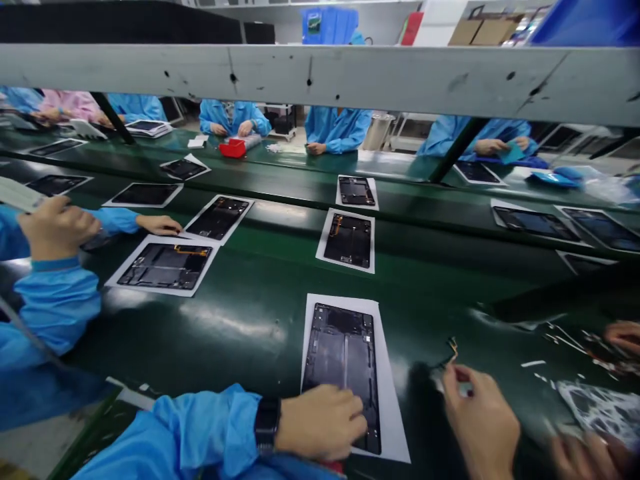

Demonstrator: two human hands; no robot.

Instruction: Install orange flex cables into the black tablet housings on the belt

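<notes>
In front of me a dark tablet housing (330, 360) lies on a white paper sheet (393, 427) on the green bench. My left hand (323, 421), coming out of a blue sleeve with a black band at the wrist, rests over the housing's near end. Its fingers are curled, and whatever they hold is hidden. A bit of something red (334, 467) shows beneath that hand. To the right of the sheet, my right hand (480, 417) pinches a thin flex cable (453, 350) between thumb and forefinger, its gold-coloured end sticking up.
Another person's blurred hand (593, 457) is at the lower right, beside a clear plastic bag (600, 407) and scattered cables (575, 340). More housings (347, 240) on paper lie farther back. At left a co-worker's arm (55, 293) reaches in. A grey beam (300, 77) crosses above.
</notes>
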